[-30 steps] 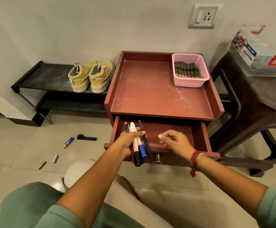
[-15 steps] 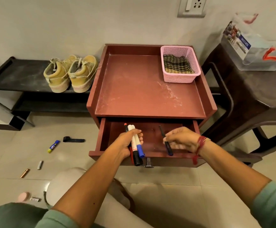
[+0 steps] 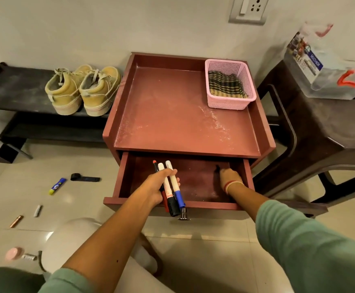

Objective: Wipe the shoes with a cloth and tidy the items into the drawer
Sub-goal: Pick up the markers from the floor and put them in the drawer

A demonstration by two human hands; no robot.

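three felt-tip markers (image 3: 169,166), one red and two white-bodied with a black and a blue cap, sat bunched in the left hand (image 3: 154,187), whose fingers were curled round their middles above the near left part of the open maroon wooden drawer (image 3: 214,205). the right hand (image 3: 228,176) reached deep into the far right corner of that drawer, fingertips beside a slim dark pen (image 3: 217,167); whether it gripped the pen or had let it go could not be told. the pair of tan canvas shoes (image 3: 83,89) stood on the low black shelf (image 3: 14,89) to the left. the checked cloth (image 3: 225,85) lay in the pink plastic basket (image 3: 229,102) at the far right of the dusty maroon worktop (image 3: 172,115). a blue and yellow glue stick (image 3: 57,186) and a black strap (image 3: 85,178) lay on the tiled floor (image 3: 45,161) to the left.

the markers looked light, stiff and smooth, likely to roll or slip out of a bundle, so a hold round the middle and a low release onto the drawer bottom seemed best. the floor items looked small enough to need a fingertip pinch. the cloth seemed soft and limp, best gathered in a fist.
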